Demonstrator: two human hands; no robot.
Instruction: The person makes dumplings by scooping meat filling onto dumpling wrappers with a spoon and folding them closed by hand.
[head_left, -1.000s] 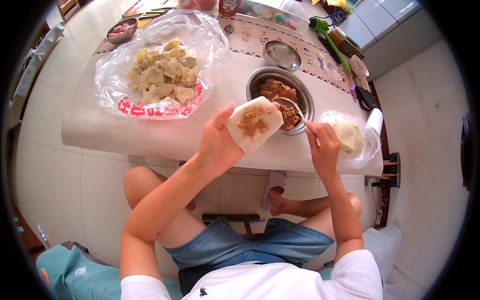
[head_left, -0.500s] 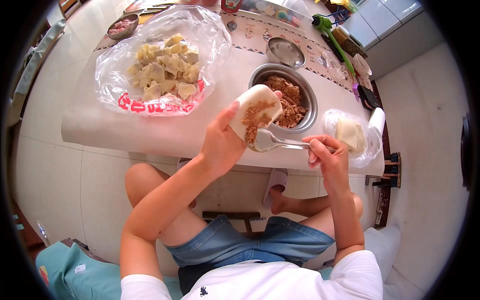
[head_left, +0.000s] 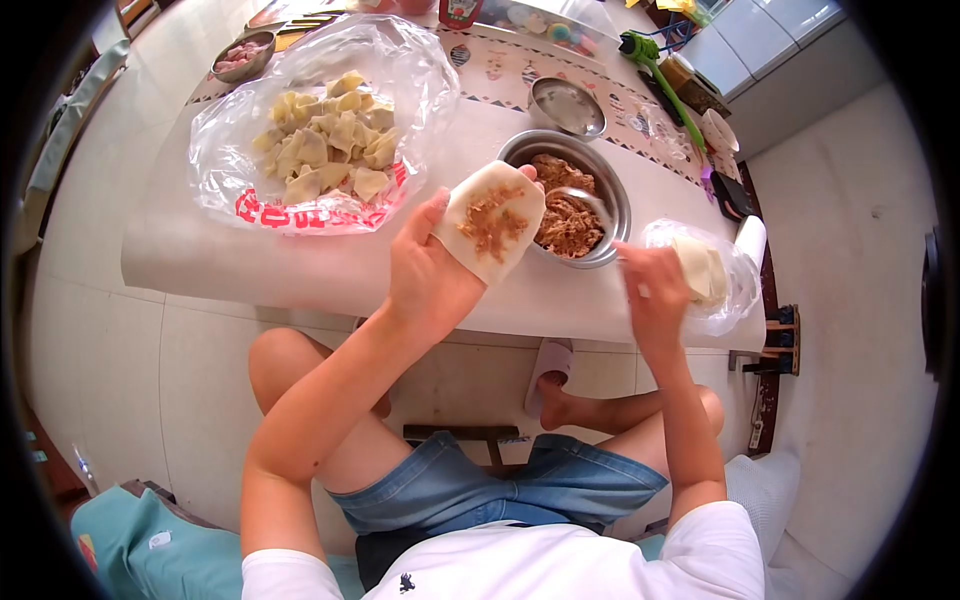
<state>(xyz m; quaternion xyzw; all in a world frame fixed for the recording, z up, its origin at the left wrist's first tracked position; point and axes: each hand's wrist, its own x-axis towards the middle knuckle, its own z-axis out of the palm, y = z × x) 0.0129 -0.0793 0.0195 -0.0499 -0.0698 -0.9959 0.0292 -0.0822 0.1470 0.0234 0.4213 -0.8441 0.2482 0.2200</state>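
My left hand holds up a stack of pale dough wrappers, its top one smeared with brown filling. Slightly blurred, my right hand grips a metal spoon whose bowl end is over the meat filling. That filling sits in a steel bowl just beyond my hands. Right of the bowl, more square wrappers lie in a clear plastic bag. Folded dumplings are heaped in a large clear bag with red print at the left.
Behind the filling stands a smaller steel bowl. A bowl of pinkish pieces is at the far left, a red bottle at the back. A green-handled object and a black case lie at the right.
The spoon went from the bowl to the wrapper, then back over the filling with my right hand. My left hand has shifted slightly left with the wrappers.
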